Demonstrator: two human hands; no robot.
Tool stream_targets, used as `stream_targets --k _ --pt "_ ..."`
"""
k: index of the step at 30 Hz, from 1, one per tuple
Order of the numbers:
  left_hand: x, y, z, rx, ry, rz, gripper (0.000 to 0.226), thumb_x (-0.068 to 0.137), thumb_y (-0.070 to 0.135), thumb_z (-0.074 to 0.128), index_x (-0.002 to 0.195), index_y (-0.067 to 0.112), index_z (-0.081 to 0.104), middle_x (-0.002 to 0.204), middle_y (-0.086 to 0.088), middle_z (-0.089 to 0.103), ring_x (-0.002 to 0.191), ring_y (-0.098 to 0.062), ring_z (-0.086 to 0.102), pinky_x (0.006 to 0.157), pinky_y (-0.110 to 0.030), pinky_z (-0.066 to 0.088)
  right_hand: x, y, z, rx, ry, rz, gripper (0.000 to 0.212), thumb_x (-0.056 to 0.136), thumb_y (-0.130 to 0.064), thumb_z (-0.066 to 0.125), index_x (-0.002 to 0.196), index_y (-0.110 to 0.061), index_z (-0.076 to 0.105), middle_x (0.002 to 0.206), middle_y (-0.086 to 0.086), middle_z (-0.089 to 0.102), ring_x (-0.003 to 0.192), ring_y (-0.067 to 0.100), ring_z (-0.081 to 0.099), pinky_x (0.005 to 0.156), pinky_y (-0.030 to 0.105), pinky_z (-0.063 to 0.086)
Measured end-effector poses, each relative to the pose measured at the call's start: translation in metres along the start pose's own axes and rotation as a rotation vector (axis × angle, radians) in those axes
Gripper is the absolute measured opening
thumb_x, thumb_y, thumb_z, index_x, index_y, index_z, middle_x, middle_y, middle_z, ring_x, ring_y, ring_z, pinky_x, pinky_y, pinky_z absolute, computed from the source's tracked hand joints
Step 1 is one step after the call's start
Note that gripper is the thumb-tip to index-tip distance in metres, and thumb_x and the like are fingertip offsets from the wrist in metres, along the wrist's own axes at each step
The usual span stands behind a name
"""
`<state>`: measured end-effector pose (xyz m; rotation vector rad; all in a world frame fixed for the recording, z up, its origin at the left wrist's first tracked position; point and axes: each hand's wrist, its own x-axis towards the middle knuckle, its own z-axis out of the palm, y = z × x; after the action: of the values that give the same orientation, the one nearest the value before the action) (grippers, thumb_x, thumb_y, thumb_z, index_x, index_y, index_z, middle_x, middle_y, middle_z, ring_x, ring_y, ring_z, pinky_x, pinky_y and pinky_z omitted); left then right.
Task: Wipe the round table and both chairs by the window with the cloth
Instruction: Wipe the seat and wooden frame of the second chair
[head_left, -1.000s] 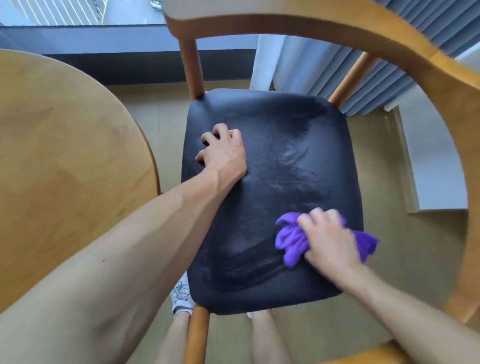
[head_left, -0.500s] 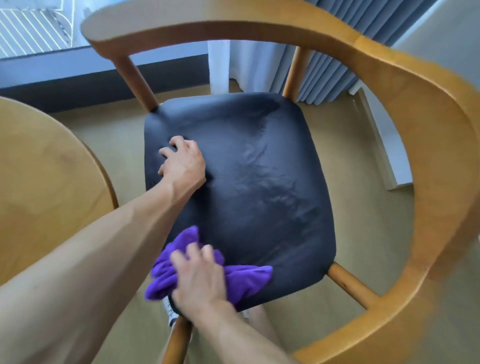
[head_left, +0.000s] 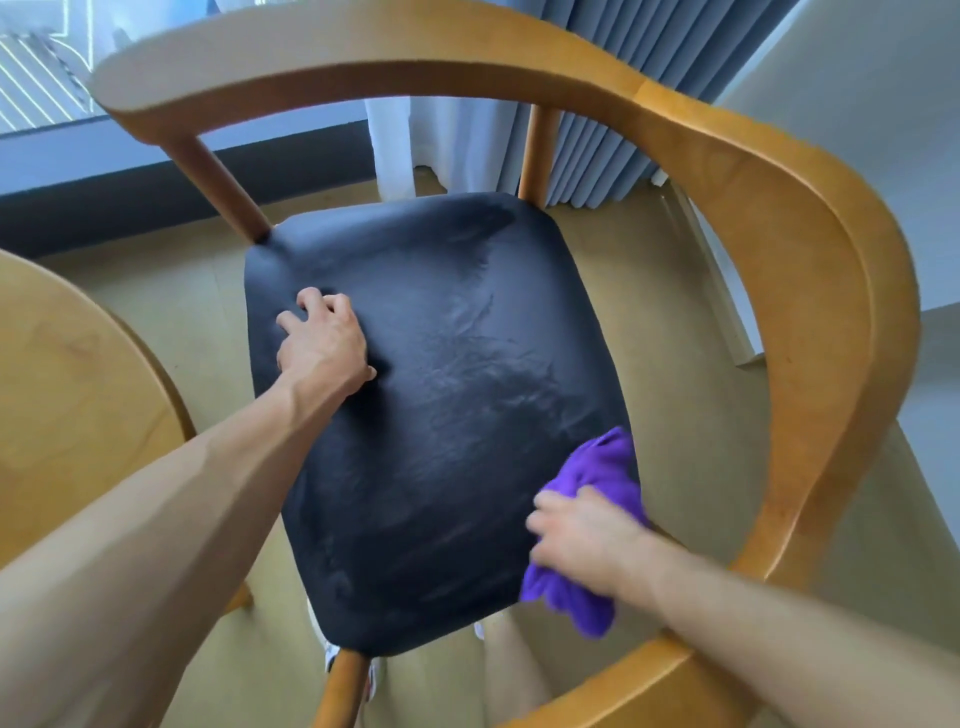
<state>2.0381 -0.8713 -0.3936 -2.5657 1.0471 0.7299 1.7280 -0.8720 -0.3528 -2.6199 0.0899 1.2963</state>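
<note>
Cloth (head_left: 597, 467), purple, bunched under my right hand (head_left: 584, 540) at the seat's (head_left: 441, 415) right front edge, part of it hanging off the edge below my wrist. Right hand lies on top of the cloth, pressing it on the seat; the hand is blurred, so I cannot tell whether the fingers are curled round the cloth or flat. Left hand (head_left: 322, 345) rests on the seat near its back left corner, fingers bent, holding nothing, fingertips and heel of palm on the leather. Hands well apart, one at each side of the seat. Seat is black, padded, with pale streaks across the middle. Chair (head_left: 810, 291) is light wood, curved backrest rail wrapping round from top left to bottom right, spindles joining rail to seat at the back. Worktop (head_left: 67, 395), round, same wood, at left, its edge just beside the chair. Beige floor (head_left: 670, 343) below. Curtain (head_left: 597, 104), grey-blue pleats with a white sheer strip, behind the chair. Window (head_left: 41, 78) at top left. My legs show under the seat's front edge.
</note>
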Motion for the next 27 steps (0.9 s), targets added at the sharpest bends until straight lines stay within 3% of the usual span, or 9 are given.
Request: stream_targets --k 2,5,10,14,18,21,24,26,27 --pt "0.0 0.003 0.0 -0.012 -0.013 -0.019 0.1 0.077 0.04 0.083 0.145 0.0 0.022 0.145 -0.019 0.021 0.125 -0.044 0.036 0.086 -0.057 0.054 -0.011 0.048 0.006 0.157 0.033 0.286 0.021 0.097 -0.019 0.046 0.111 -0.023 0.061 0.119 0.004 0.048 0.12 0.028 0.039 0.077 0.039 0.047" --pt "0.0 0.007 -0.001 -0.03 -0.015 -0.037 0.088 0.082 0.027 0.08 0.144 -0.001 0.023 0.145 -0.02 0.02 0.126 -0.045 0.035 0.085 -0.057 0.054 -0.013 0.092 0.007 0.56 0.215 0.775 0.013 0.087 -0.012 0.049 0.092 -0.023 0.054 0.109 0.005 0.047 0.11 0.027 0.045 0.081 0.039 0.047" --pt "0.001 0.009 0.003 0.013 0.005 -0.054 0.081 0.088 0.02 0.074 0.145 -0.002 0.021 0.146 -0.023 0.021 0.127 -0.046 0.035 0.086 -0.055 0.054 0.012 0.063 0.001 1.078 0.438 1.252 0.014 0.077 -0.016 0.054 0.09 -0.021 0.054 0.11 0.008 0.05 0.108 0.035 0.05 0.087 0.04 0.049" --pt "0.003 0.015 0.005 0.006 0.003 -0.077 0.079 0.089 0.017 0.072 0.145 -0.004 0.021 0.145 -0.024 0.021 0.125 -0.046 0.036 0.087 -0.054 0.052 0.037 0.026 -0.037 1.271 0.604 1.155 0.024 0.074 -0.021 0.057 0.098 -0.022 0.056 0.111 0.007 0.054 0.103 0.034 0.057 0.079 0.036 0.05" --pt "0.0 0.014 0.007 -0.047 0.043 -0.075 0.068 0.093 0.013 0.061 0.146 -0.006 0.022 0.144 -0.024 0.026 0.126 -0.048 0.036 0.089 -0.056 0.049 0.088 -0.005 -0.113 1.586 0.839 0.841 0.028 0.076 -0.014 0.058 0.104 -0.015 0.055 0.113 0.009 0.054 0.108 0.034 0.054 0.093 0.04 0.047" --pt "-0.01 0.007 0.005 -0.113 0.038 -0.035 0.072 0.09 0.022 0.065 0.147 0.003 0.025 0.142 -0.021 0.029 0.129 -0.044 0.034 0.095 -0.056 0.045 0.105 0.004 -0.14 1.622 0.956 0.833 0.028 0.078 -0.016 0.062 0.105 -0.016 0.054 0.114 0.007 0.05 0.108 0.033 0.05 0.094 0.036 0.042" --pt "-0.026 0.012 0.008 -0.377 0.243 0.039 0.061 0.089 0.017 0.056 0.147 0.017 0.035 0.147 -0.012 0.033 0.132 -0.039 0.036 0.099 -0.057 0.042 0.096 0.042 -0.124 1.808 0.939 0.783 0.049 0.075 -0.04 0.073 0.115 -0.019 0.056 0.119 0.003 0.055 0.109 0.024 0.056 0.097 0.034 0.047" --pt "-0.039 0.036 0.011 -0.537 0.436 0.224 0.059 0.091 0.024 0.051 0.148 0.025 0.036 0.154 -0.005 0.031 0.135 -0.033 0.038 0.102 -0.054 0.042 0.081 0.059 -0.106 2.06 0.852 0.622 0.058 0.074 -0.057 0.065 0.122 -0.026 0.058 0.124 -0.004 0.059 0.112 0.018 0.059 0.091 0.041 0.056" --pt "-0.046 0.052 0.013 -0.545 0.466 0.326 0.06 0.091 0.033 0.051 0.149 0.03 0.037 0.156 -0.003 0.03 0.137 -0.031 0.037 0.103 -0.051 0.042 0.076 0.064 -0.096 2.145 0.846 0.589 0.051 0.077 -0.058 0.057 0.119 -0.03 0.06 0.122 -0.006 0.061 0.111 0.018 0.06 0.082 0.044 0.06"
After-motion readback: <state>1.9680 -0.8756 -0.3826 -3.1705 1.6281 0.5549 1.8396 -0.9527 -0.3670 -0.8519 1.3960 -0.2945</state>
